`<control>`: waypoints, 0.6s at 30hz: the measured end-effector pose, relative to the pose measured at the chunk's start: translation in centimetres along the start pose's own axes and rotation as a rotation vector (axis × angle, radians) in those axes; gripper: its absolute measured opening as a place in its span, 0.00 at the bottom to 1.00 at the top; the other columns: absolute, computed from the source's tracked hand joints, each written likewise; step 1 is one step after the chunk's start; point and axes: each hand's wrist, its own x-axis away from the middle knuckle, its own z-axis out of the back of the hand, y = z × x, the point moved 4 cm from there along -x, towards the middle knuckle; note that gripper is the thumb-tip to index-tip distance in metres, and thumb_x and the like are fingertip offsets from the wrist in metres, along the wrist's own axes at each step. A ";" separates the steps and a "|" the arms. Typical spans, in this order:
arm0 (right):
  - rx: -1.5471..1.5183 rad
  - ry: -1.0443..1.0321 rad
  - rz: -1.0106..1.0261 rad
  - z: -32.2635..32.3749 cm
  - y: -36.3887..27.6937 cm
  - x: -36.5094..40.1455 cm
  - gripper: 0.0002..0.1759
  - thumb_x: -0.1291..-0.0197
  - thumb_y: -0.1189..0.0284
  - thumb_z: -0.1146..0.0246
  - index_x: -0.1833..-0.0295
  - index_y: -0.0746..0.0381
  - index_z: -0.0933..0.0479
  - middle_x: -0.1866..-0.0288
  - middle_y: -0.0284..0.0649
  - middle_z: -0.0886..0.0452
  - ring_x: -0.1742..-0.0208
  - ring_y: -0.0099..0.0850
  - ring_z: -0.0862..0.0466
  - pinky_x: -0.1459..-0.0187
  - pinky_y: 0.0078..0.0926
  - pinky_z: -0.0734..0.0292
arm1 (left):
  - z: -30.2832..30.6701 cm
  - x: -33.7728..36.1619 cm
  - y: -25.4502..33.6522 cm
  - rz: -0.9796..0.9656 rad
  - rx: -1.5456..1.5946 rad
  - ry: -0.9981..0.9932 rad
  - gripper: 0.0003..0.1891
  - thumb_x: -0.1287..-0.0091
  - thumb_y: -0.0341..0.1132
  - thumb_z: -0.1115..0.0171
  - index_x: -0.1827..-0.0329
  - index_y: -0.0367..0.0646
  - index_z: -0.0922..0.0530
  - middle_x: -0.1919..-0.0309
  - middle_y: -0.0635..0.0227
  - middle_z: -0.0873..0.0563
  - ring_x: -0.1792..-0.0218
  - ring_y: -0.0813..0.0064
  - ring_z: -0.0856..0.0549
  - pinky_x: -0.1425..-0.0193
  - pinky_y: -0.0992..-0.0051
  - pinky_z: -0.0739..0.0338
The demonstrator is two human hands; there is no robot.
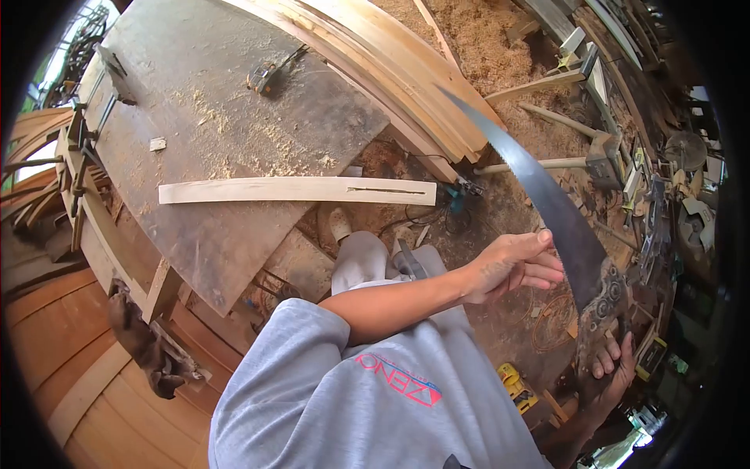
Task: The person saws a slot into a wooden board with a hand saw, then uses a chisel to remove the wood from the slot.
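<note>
Right hand (615, 367) curls round the handsaw's (549, 195) handle, at the person's right; left hand (516, 270), fingers loosely spread, sits close beside its toothed edge. The blade, dark and glossy, tapers toward stacked planks (406, 86). Farther left, a pale slotted board (297, 190) overhangs the table (211, 258), whose sawdusted top has open room.

- Desk (336, 98): brown, scuffed top.
- Pale wooden board (266, 190), slotted near one end, lies across the desk, that end jutting past the edge.
- Shavings (234, 137) are scattered beside it.
- Orange-and-black tool (262, 77) rests near the planks (383, 62).
- Small pale block (158, 144) sits towards the left.
- Floor (500, 313): brown, with sawdust (484, 47) heaped beyond the planks.
</note>
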 end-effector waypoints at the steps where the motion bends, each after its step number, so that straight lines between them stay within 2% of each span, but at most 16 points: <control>1: -0.026 0.003 -0.037 1.0 0.3 -0.3 0.19 0.21 0.61 0.50 0.66 0.59 0.33 0.76 0.31 0.31 0.83 0.21 0.26 0.85 0.21 0.22 | 0.7 -0.6 -0.7 0.039 -0.114 0.107 0.33 0.27 0.56 0.40 0.38 0.31 0.31 0.48 0.52 0.18 0.48 0.66 0.15 0.45 0.70 0.17; 2: -0.028 -0.010 -0.044 2.0 0.2 -0.7 0.19 0.21 0.61 0.50 0.66 0.59 0.33 0.76 0.31 0.31 0.83 0.21 0.26 0.85 0.21 0.22 | 1.3 -1.1 -1.4 0.077 -0.226 0.214 0.28 0.28 0.53 0.38 0.45 0.32 0.26 0.53 0.54 0.16 0.53 0.69 0.13 0.50 0.73 0.15; 3: -0.019 0.011 -0.040 3.1 0.0 -1.2 0.21 0.20 0.60 0.54 0.65 0.61 0.32 0.75 0.34 0.29 0.82 0.24 0.25 0.82 0.25 0.21 | 1.2 -1.4 -2.3 0.065 -0.176 0.287 0.20 0.28 0.49 0.35 0.58 0.38 0.24 0.61 0.59 0.15 0.63 0.72 0.12 0.58 0.76 0.15; 4: -0.011 0.033 -0.035 4.1 -0.1 -1.6 0.23 0.19 0.58 0.57 0.64 0.63 0.32 0.74 0.36 0.28 0.80 0.26 0.24 0.80 0.28 0.20 | 1.5 -2.1 -3.4 0.053 -0.187 0.290 0.20 0.28 0.49 0.35 0.58 0.38 0.24 0.61 0.59 0.15 0.63 0.72 0.12 0.58 0.76 0.15; 6: 0.032 -0.051 -0.032 4.9 0.0 -1.8 0.20 0.19 0.59 0.56 0.61 0.62 0.31 0.72 0.36 0.27 0.78 0.25 0.23 0.78 0.26 0.20 | 2.8 -3.4 -5.4 0.065 -0.177 0.365 0.18 0.28 0.47 0.35 0.59 0.39 0.24 0.64 0.62 0.16 0.67 0.72 0.13 0.61 0.75 0.16; 7: 0.159 0.008 0.049 4.8 0.0 -1.4 0.18 0.19 0.60 0.54 0.60 0.62 0.31 0.71 0.35 0.26 0.78 0.24 0.23 0.78 0.25 0.21 | 3.0 -4.0 -5.8 0.057 -0.201 0.392 0.14 0.28 0.42 0.35 0.61 0.40 0.25 0.68 0.62 0.15 0.69 0.71 0.13 0.62 0.74 0.15; 8: 0.286 0.068 0.132 5.2 -0.5 -1.1 0.16 0.20 0.61 0.52 0.58 0.62 0.30 0.70 0.34 0.26 0.77 0.23 0.23 0.78 0.23 0.21 | 3.0 -4.5 -6.1 0.053 -0.212 0.392 0.14 0.28 0.42 0.35 0.61 0.40 0.25 0.68 0.62 0.15 0.69 0.71 0.13 0.62 0.74 0.15; 9: 0.400 -0.089 0.156 5.2 -1.3 -1.0 0.15 0.22 0.64 0.49 0.45 0.66 0.30 0.65 0.36 0.23 0.72 0.23 0.21 0.71 0.23 0.20 | 2.7 -4.9 -6.3 0.031 -0.221 0.378 0.12 0.28 0.39 0.37 0.61 0.38 0.25 0.70 0.61 0.16 0.71 0.71 0.13 0.65 0.75 0.15; 10: 0.392 -0.090 0.162 5.7 -1.7 -0.7 0.15 0.22 0.64 0.49 0.45 0.66 0.30 0.65 0.36 0.23 0.72 0.23 0.21 0.71 0.23 0.20 | 2.2 -5.3 -6.7 0.012 -0.228 0.362 0.11 0.28 0.36 0.39 0.62 0.37 0.25 0.72 0.60 0.16 0.73 0.72 0.13 0.68 0.76 0.14; 12: 0.525 -0.111 0.504 5.3 -3.3 0.4 0.27 0.23 0.61 0.49 0.28 0.67 0.40 0.54 0.46 0.20 0.62 0.27 0.19 0.67 0.16 0.24 | 1.0 -5.4 -7.4 -0.001 -0.209 0.346 0.10 0.29 0.34 0.39 0.62 0.36 0.25 0.72 0.58 0.15 0.73 0.70 0.12 0.68 0.75 0.14; 13: 0.877 -0.154 0.725 7.0 -4.7 0.3 0.34 0.22 0.58 0.51 0.22 0.67 0.48 0.42 0.54 0.23 0.52 0.32 0.20 0.57 0.18 0.25 | 0.1 -5.3 -7.5 -0.022 -0.182 0.336 0.09 0.30 0.32 0.39 0.62 0.35 0.25 0.72 0.56 0.15 0.73 0.69 0.12 0.68 0.74 0.15; 14: 0.875 -0.161 0.726 8.6 -6.2 0.2 0.34 0.22 0.58 0.51 0.22 0.67 0.48 0.42 0.54 0.23 0.52 0.32 0.20 0.57 0.18 0.25 | -0.5 -5.2 -7.8 -0.029 -0.186 0.336 0.09 0.30 0.32 0.39 0.62 0.35 0.25 0.72 0.56 0.15 0.73 0.69 0.12 0.68 0.74 0.15; 16: 1.112 -0.611 0.745 9.6 -9.0 1.3 0.34 0.26 0.71 0.46 0.20 0.59 0.50 0.32 0.51 0.29 0.34 0.40 0.24 0.42 0.31 0.22 | -2.1 -4.6 -9.0 -0.054 -0.154 0.299 0.08 0.30 0.33 0.36 0.64 0.36 0.21 0.71 0.55 0.13 0.73 0.67 0.11 0.63 0.71 0.15; 17: 1.149 -0.515 0.701 14.0 -12.1 1.6 0.34 0.28 0.71 0.44 0.21 0.61 0.48 0.29 0.51 0.32 0.32 0.41 0.26 0.39 0.33 0.22 | -3.5 -4.5 -9.2 -0.089 -0.170 0.261 0.11 0.30 0.34 0.38 0.67 0.32 0.19 0.71 0.53 0.12 0.73 0.67 0.11 0.63 0.73 0.16; 18: 1.187 -0.419 0.655 17.7 -14.8 2.0 0.34 0.30 0.71 0.43 0.22 0.62 0.47 0.26 0.50 0.35 0.30 0.42 0.28 0.37 0.34 0.23 | -5.6 -4.0 -9.4 -0.094 -0.166 0.270 0.11 0.30 0.34 0.38 0.67 0.32 0.19 0.71 0.53 0.12 0.73 0.67 0.11 0.63 0.73 0.16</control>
